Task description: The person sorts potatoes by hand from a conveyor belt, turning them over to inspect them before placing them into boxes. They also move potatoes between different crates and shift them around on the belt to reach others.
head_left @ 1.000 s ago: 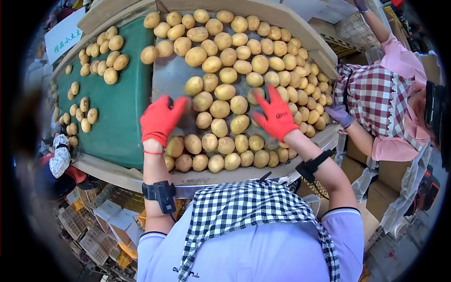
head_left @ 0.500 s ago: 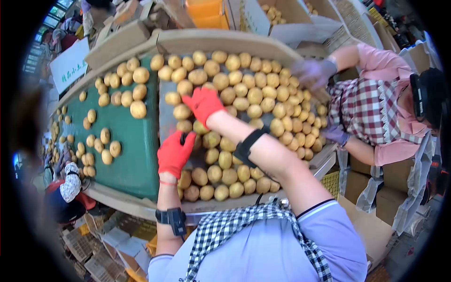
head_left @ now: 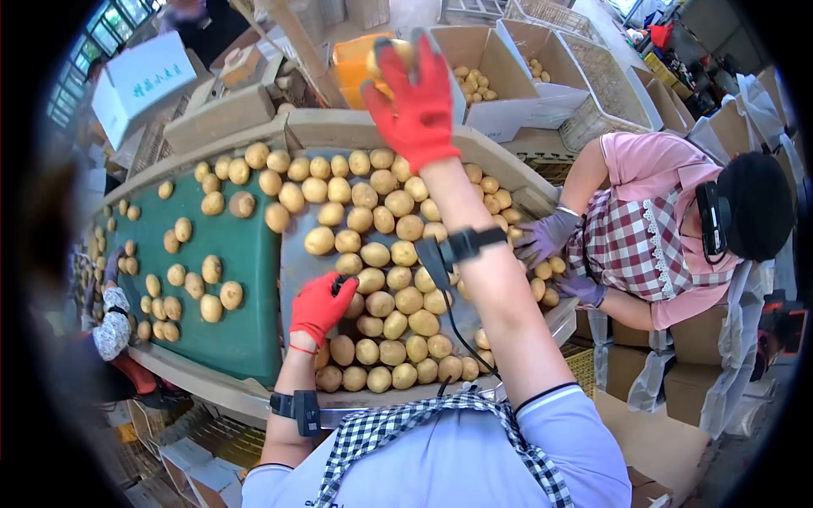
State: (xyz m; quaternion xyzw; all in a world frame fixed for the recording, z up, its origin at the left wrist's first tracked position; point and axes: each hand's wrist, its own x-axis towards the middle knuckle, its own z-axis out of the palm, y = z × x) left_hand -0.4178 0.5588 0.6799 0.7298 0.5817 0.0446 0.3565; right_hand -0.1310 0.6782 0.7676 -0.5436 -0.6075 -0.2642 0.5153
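Note:
My right hand (head_left: 415, 106), in a red glove with grey fingertips, reaches past the far rim of the sorting table. Its fingers are around a potato (head_left: 394, 56), above an orange crate (head_left: 351, 63). My left hand (head_left: 323, 306), also red-gloved, is low over the left side of the grey table section (head_left: 296, 245). Its fingers are curled, with a dark fingertip showing; whatever they may hold is hidden. Beside it lie many loose potatoes (head_left: 375, 254), packed in rows toward the near edge.
A green conveyor belt (head_left: 246, 322) with scattered potatoes adjoins on the left. At the right, a co-worker's purple-gloved hands (head_left: 542, 237) touch the table end. Cardboard boxes (head_left: 474, 59) holding potatoes stand beyond the far rim. Another person's sleeve (head_left: 112, 326) is at far left.
My right hand has moved from over the potatoes to beyond the far rim, now with a potato. My left hand stays near the same spot. The co-worker's hands have shifted; the view has tilted.

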